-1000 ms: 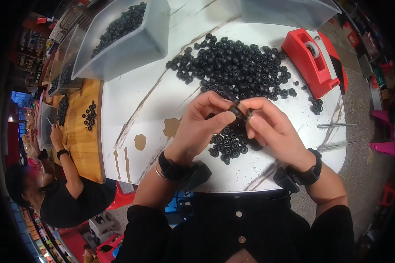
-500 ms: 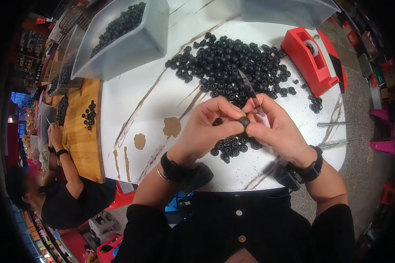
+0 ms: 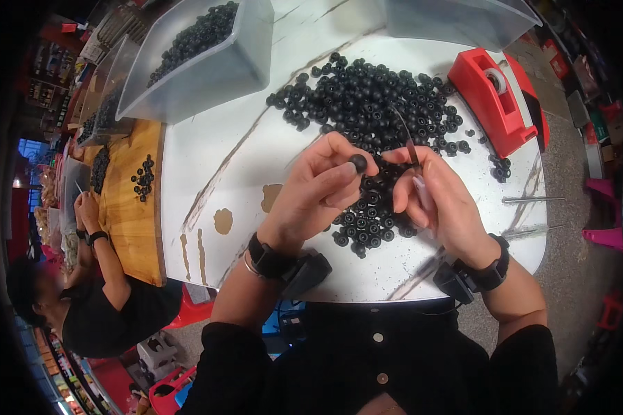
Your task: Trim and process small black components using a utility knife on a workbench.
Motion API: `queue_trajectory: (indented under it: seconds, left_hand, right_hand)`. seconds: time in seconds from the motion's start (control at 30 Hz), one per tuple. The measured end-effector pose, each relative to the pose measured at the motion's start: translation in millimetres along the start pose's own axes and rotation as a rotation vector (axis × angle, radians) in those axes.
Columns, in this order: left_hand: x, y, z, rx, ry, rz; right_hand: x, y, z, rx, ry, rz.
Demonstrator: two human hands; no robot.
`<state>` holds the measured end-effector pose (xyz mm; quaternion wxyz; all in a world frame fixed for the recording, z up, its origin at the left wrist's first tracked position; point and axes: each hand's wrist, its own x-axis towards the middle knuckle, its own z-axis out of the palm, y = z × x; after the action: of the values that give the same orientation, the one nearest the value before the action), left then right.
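The left hand [image 3: 318, 190] holds a small black bead [image 3: 358, 163] pinched between thumb and fingertips, the bead sitting at the very tips and raised just above the white table [image 3: 256, 145]. The right hand [image 3: 439, 200] is closed on a thin metal pin [image 3: 407, 142], gripped between thumb and forefinger; the pin runs up and away from the fingers over the bead pile [image 3: 377, 104]. Bead and pin grip lie near each other but apart, a narrow gap between the two sets of fingertips. Beneath both hands lies a smaller cluster of beads [image 3: 363, 225] on the table. A red tape dispenser [image 3: 498, 100] stands at the right of the pile. A clear bin [image 3: 194, 66] of beads stands at the far left. Another person [image 3: 83, 290] sits at a wooden table [image 3: 131, 214] to the left.
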<state>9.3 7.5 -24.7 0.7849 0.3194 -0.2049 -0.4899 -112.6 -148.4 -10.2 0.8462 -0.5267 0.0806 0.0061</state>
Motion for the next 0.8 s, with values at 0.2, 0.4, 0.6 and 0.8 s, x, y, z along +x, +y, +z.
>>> queue_trajectory:
  seconds: [0.2,0.4,0.6,0.8]
  left_hand:
    - [0.6,-5.1,-0.5,0.016,-0.002,-0.072]
    - [2.0,-18.7,-8.9,-0.016,-0.075,-0.058]
    - [2.4,-15.6,1.5,-0.045,-0.059,-0.073]
    - [1.5,-17.7,-2.2,-0.117,-0.133,-0.082]
  right_hand:
    - [-1.5,-1.0,3.2,-0.078,-0.019,-0.056]
    - [-4.1,6.1,5.4,-0.313,-0.043,-0.184]
    - [-2.2,12.5,0.7,-0.454,-0.043,-0.268]
    - [-1.0,15.7,0.8,-0.499,-0.017,-0.327]
